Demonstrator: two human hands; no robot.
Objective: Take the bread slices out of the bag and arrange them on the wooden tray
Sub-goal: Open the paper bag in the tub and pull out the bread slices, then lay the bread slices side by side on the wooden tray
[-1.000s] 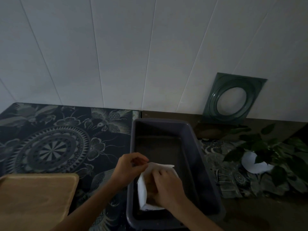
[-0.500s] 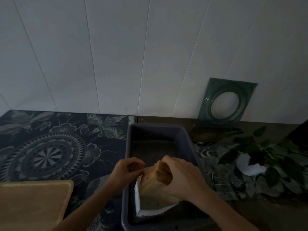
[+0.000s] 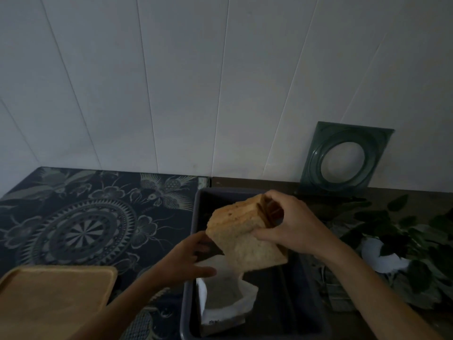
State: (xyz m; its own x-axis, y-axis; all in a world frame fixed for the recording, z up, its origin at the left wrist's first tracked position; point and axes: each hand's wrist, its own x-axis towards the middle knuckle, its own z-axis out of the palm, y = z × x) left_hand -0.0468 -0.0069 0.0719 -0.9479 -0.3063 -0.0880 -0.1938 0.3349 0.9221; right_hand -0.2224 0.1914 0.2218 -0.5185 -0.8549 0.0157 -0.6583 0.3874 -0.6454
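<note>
a second ago the right hand (image 3: 291, 224) was down inside the white bag (image 3: 226, 300); now it has lifted a stack of bread slices (image 3: 242, 235) clear of the bag's mouth. the left hand (image 3: 188, 260) has let go of the bag's edge, fingers now spread beside it.

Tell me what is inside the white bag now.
The white bag stands open in the dark tub; only its shadowed inner wall shows. The bread slices are lifted clear in the right hand. Its bottom is hidden.
</note>
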